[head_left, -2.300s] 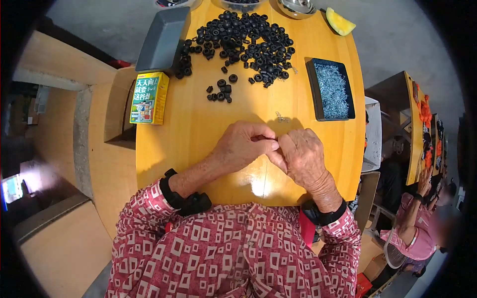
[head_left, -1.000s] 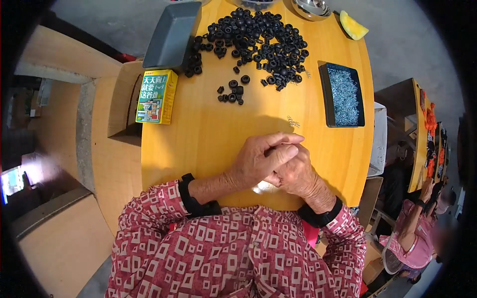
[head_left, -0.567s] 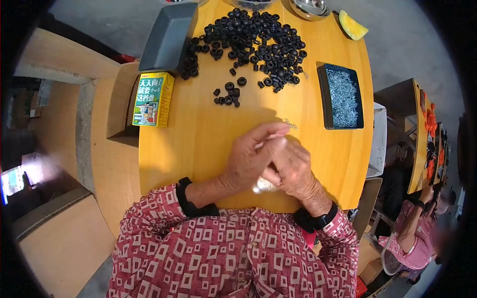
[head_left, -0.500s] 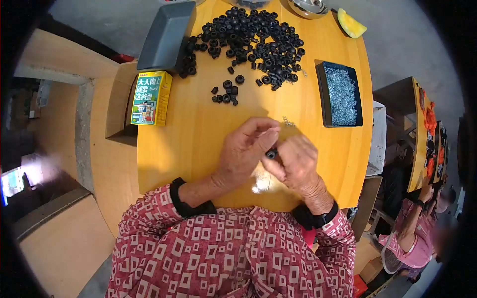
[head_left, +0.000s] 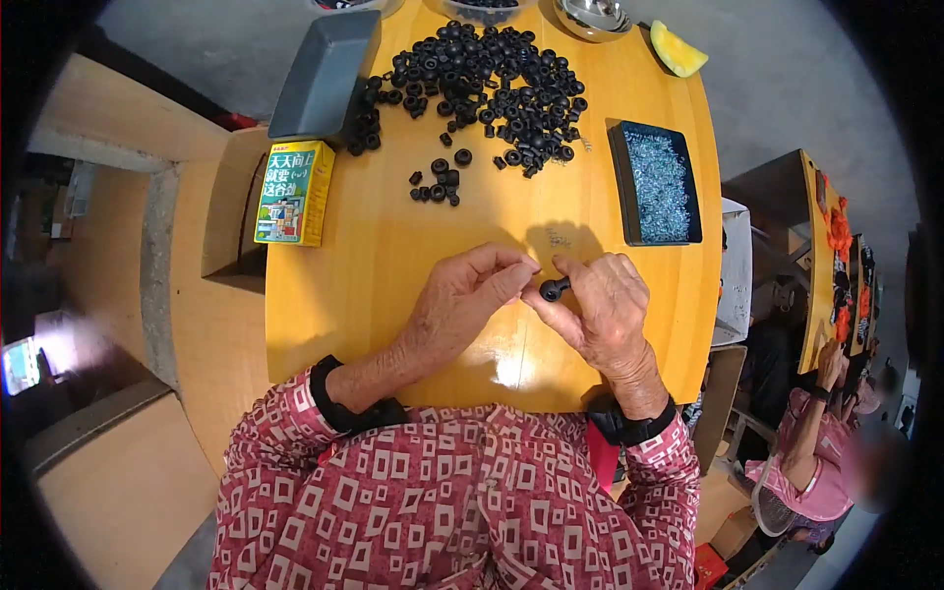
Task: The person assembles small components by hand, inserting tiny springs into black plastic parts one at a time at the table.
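My right hand (head_left: pixel 608 313) grips a small black cap-like part (head_left: pixel 554 290) between thumb and curled fingers, its round hollow end showing. Close beside it, my left hand (head_left: pixel 460 300) has thumb and forefinger pinched together; whatever lies between those tips is too small to make out. Just beyond the hands, a few tiny metal pieces (head_left: pixel 559 240), like small springs, lie on the wooden table. Farther off is a small cluster of black parts (head_left: pixel 439 191), with a large loose pile of similar black parts (head_left: pixel 536 108) behind it.
A black tray (head_left: pixel 631 211) of small silvery pieces stands at the right. On the left are an empty grey tray (head_left: pixel 320 79) and a yellow-green carton (head_left: pixel 293 197). Metal bowls (head_left: pixel 593 22) and a melon slice (head_left: pixel 678 51) sit at the far edge. Another person (head_left: pixel 811 452) works at the right.
My hands have moved slightly apart, the right one shifting right. The black part has turned and shows more plainly in my right hand. The whole view has shifted slightly.
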Available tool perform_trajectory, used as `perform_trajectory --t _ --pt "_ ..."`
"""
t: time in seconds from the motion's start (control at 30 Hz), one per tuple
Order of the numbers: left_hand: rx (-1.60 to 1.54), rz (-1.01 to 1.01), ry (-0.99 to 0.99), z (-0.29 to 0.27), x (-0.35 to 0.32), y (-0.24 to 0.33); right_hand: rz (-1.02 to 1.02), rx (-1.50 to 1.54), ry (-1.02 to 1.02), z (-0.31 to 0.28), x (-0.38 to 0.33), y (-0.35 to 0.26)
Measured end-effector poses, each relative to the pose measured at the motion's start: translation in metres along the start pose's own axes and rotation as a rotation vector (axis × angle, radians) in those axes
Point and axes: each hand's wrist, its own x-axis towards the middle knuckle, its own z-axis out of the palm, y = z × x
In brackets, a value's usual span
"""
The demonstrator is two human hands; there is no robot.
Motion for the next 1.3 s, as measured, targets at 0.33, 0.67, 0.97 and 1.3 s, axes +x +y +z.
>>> perform_trajectory --t 0.33,0.67,0.97,1.3 --pt "-0.090 -0.009 -0.113 -0.002 0.001 -0.003 -0.054 -0.056 -0.104 -0.001 -0.002 0.001" --pt "-0.168 -0.137 -0.076 -0.001 0.005 -0.003 0.017 0.023 -0.113 0.001 -0.005 0.000" --pt "-0.220 -0.184 -0.046 -0.004 0.007 -0.004 0.330 0.396 -0.128 0.001 -0.010 -0.008" --pt "-0.276 -0.226 -0.018 -0.005 0.008 -0.002 0.529 0.575 -0.123 0.005 -0.016 -0.012"
